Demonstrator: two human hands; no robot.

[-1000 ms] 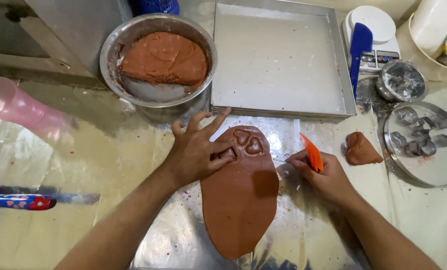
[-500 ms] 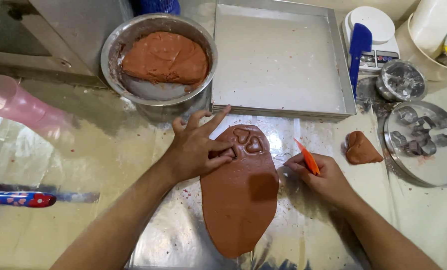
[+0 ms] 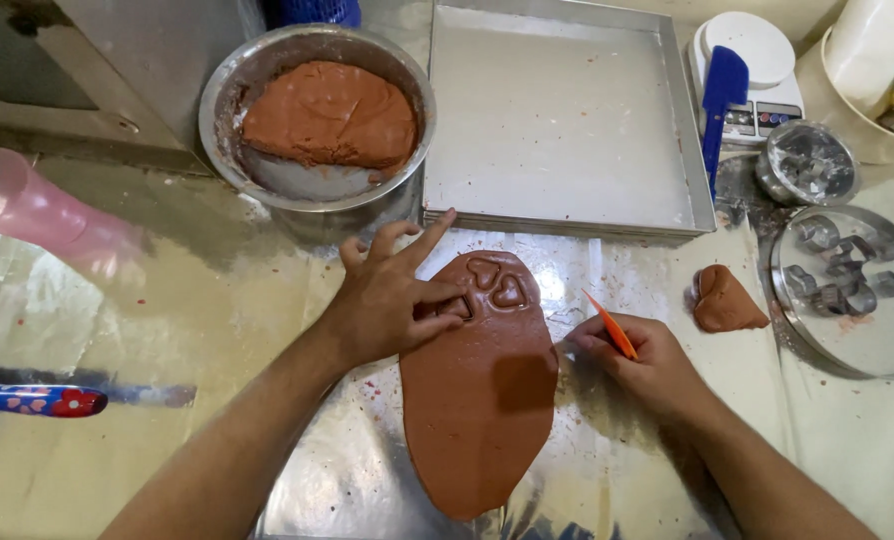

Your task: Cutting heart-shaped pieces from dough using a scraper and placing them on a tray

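Brown rolled dough (image 3: 482,400), orange scraper (image 3: 610,326), flowered blue-red knife handle (image 3: 32,401).

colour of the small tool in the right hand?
Orange. The thin tool in the right hand shows clearly in the head view, beside the rolled brown dough.

Shiny plastic-covered worktop (image 3: 167,300) beside a grey metal cabinet (image 3: 157,60).
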